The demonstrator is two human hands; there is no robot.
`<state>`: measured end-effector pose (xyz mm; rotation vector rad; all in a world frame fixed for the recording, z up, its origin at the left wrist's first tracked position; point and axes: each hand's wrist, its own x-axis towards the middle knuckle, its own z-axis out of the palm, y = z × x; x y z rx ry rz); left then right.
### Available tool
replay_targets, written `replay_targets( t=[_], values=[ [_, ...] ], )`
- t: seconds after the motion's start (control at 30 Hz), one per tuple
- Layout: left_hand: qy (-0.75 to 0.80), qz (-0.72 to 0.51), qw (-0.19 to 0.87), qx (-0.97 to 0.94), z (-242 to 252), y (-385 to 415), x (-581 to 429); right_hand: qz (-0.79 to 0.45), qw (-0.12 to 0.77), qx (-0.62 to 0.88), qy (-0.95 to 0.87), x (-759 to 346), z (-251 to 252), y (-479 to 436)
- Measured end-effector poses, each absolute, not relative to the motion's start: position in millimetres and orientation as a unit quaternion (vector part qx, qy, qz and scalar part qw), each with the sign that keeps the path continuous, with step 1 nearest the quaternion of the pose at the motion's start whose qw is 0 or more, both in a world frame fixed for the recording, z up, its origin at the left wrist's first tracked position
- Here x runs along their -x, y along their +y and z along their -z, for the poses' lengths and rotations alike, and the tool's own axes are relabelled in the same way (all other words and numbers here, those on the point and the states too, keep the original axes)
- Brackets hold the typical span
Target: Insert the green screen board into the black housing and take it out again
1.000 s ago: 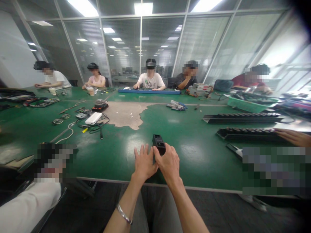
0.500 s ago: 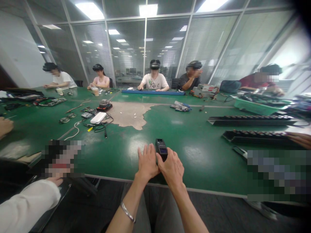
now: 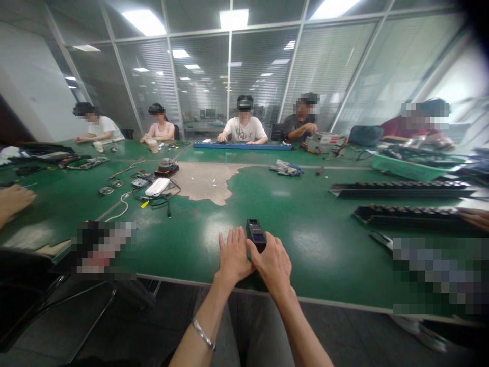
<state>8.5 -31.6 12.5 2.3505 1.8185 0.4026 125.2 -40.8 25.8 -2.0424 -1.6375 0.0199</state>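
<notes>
A small black device (image 3: pixel 255 232) with a little screen stands on the green table (image 3: pixel 313 265) near its front edge. My right hand (image 3: pixel 274 259) holds its right side and near end, with the thumb across the near side. My left hand (image 3: pixel 234 255) lies at the device's left, palm down with its fingers spread. The two hands meet just below the device, where its lower end is hidden.
A white box (image 3: pixel 157 187) with cables lies left of the bare patch (image 3: pixel 202 181). Gloves (image 3: pixel 286 168) lie further back. Black rails (image 3: pixel 401 190) and a green basket (image 3: pixel 416 166) are at the right. Several people sit around the table.
The white-sleeved arm at the lower left is out of view. A person at the back right has lowered a hand from the face. My hands keep nearly the same pose at the device.
</notes>
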Motion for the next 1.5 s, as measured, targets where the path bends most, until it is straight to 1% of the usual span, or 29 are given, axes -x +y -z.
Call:
replay_targets(
  t=[0.07, 0.17, 0.5, 0.57, 0.83, 1.17, 1.5],
  values=[
    [0.605, -0.134, 0.067, -0.782, -12.5, -31.4, -8.3, -0.016, 0.260, 0.749, -0.609, -125.0, -26.2, -39.9],
    [0.601, -0.131, 0.061, -0.786, -12.3, -30.9, -7.7, -0.019, 0.285, 0.739, -0.610, -124.0, -27.5, -38.7],
    [0.604, -0.109, 0.053, -0.788, -12.8, -30.7, -10.2, 0.007, 0.429, 0.690, -0.583, -144.4, -48.6, -30.4],
    [0.603, -0.116, 0.050, -0.788, -11.2, -30.5, -10.6, 0.024, 0.441, 0.693, -0.570, -156.6, -45.0, -30.4],
    [0.599, -0.140, 0.039, -0.787, -6.9, -29.9, -8.9, 0.031, 0.371, 0.744, -0.554, -185.0, -5.4, -37.5],
    [0.599, -0.147, 0.036, -0.786, -7.7, -29.8, -10.6, 0.028, 0.339, 0.757, -0.558, -177.6, 1.5, -40.9],
    [0.594, -0.155, 0.031, -0.788, -10.2, -33.0, -9.7, 0.036, 0.359, 0.744, -0.562, -183.3, 8.1, -42.6]
  ],
)
